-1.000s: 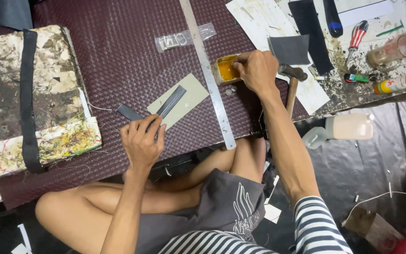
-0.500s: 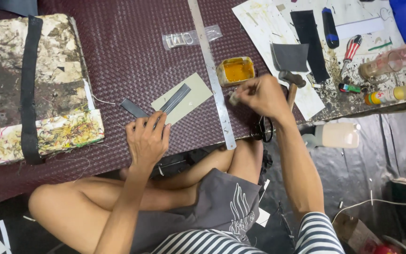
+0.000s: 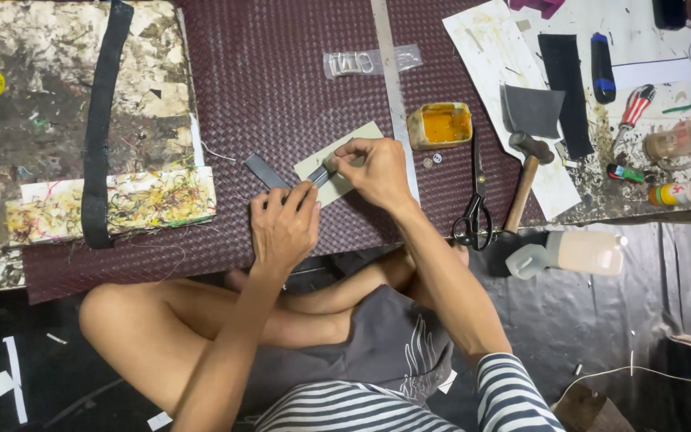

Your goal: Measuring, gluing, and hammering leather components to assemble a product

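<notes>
We press our left hand [image 3: 283,228] flat, fingers narrow, on a grey strip [image 3: 269,173] lying on the woven maroon mat [image 3: 281,88]. At two o'clock from it, our right hand [image 3: 377,172] pinches a small tool, too hidden to identify, against the strip's far end, over a pale card [image 3: 345,144]. At one o'clock from that hand sits an open tin of yellow glue [image 3: 440,126]; scissors [image 3: 473,212] and a hammer [image 3: 521,188] lie at three o'clock.
</notes>
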